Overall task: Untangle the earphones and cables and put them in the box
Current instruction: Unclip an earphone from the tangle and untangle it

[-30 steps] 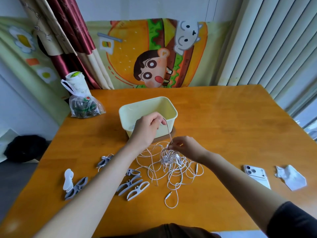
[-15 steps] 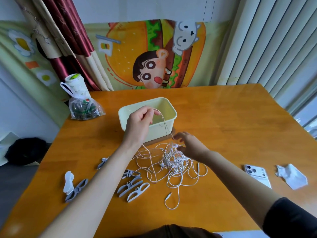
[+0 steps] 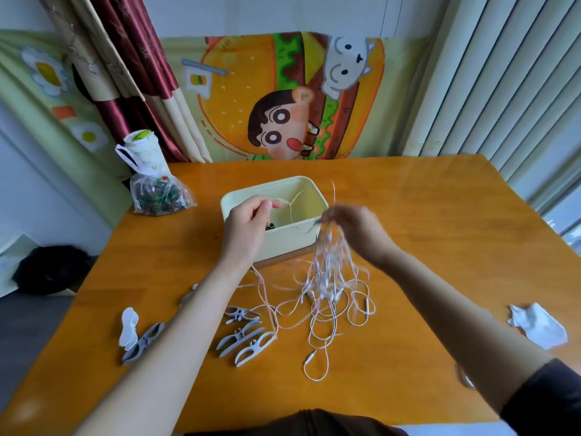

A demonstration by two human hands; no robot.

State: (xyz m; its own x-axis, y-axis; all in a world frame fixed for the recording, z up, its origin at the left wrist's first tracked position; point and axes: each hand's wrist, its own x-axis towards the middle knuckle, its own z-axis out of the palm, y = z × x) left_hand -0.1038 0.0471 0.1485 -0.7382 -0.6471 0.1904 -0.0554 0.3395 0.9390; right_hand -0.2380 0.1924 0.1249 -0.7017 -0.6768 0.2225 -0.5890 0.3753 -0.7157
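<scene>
Orange wooden table [image 3: 440,215]; cartoon burger cloth [image 3: 283,99] on wall behind box [image 3: 283,243]; red curtain [image 3: 138,58] behind box's left. White earphone tangle [image 3: 330,278] hangs roughly vertical at box's front right corner, loose loops on table before box. Your left hand [image 3: 248,225] pinches single strand over box rim. Your right hand [image 3: 355,228], blurred, fingers curled, grips tangle's top.

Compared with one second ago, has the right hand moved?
Yes. The right hand rose from the table to the right wall of the box, lifting the cable tangle.
</scene>
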